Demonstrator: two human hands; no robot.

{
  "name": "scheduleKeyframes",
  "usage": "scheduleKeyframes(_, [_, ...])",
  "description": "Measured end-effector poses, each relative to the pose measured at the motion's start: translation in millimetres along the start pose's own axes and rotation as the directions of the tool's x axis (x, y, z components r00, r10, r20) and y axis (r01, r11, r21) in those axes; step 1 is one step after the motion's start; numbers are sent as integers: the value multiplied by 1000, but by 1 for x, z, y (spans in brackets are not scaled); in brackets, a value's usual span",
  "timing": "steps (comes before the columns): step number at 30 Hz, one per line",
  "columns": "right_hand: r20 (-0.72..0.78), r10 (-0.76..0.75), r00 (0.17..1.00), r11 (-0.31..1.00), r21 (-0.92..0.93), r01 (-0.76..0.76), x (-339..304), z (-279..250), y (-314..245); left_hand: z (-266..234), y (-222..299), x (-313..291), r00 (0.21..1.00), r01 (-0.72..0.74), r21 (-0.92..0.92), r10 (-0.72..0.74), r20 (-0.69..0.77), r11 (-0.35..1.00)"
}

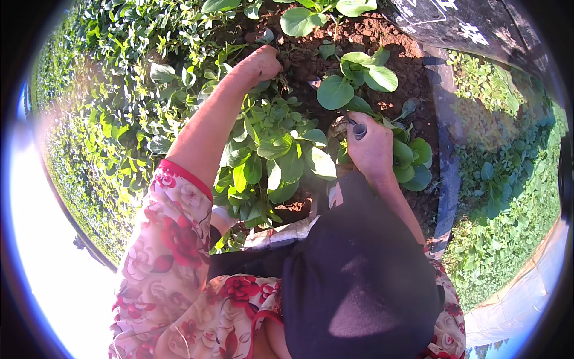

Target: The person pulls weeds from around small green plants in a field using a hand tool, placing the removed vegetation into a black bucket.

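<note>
My left hand [263, 63] reaches to the far soil, fingers closed in low growth beside a leafy green plant. Whatever they grip is hidden by the hand. Nearer and to the right, my right hand [372, 147] is wrapped around a hand tool with a round grey handle end [359, 131]; its working end is hidden. Just beyond that hand stands a young plant with broad, rounded leaves [335, 93]. Another broad-leaved plant [420, 151] is to its right. Between my arms grows a dense clump of leafy greens [281, 157].
Reddish-brown soil [409, 66] lies around the plants. A dark edging strip [447, 161] borders the bed on the right, with low greenery [502, 239] beyond. A dark sheet with white markings [478, 21] covers the far right. Dark cloth [359, 269] blocks the near middle. Dense foliage [113, 113] fills the left.
</note>
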State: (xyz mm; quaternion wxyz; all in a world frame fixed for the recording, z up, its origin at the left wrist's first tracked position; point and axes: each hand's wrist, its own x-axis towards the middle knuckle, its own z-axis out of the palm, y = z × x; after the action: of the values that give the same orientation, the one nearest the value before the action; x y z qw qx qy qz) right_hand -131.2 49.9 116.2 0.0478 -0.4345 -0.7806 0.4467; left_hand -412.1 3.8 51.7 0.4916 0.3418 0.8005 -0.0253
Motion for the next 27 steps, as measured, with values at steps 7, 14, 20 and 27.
scheduleKeyframes(7, [12,-144,990,961,-237,142,72,50,-13,4,-2,18,991,-130,146,126,34,981])
scheduleKeyframes(14, [133,17,991,997,-83,-6,12,-15,-19,8,-14,4,1000,5,-210,-7,-8,978])
scheduleKeyframes(20, [208,40,977,974,-226,9,41,15,-26,-1,-5,5,997,-72,121,70,15,990])
scheduleKeyframes(27, [247,16,969,988,-152,22,23,-10,-35,-6,1,-5,985,165,-168,-154,77,972])
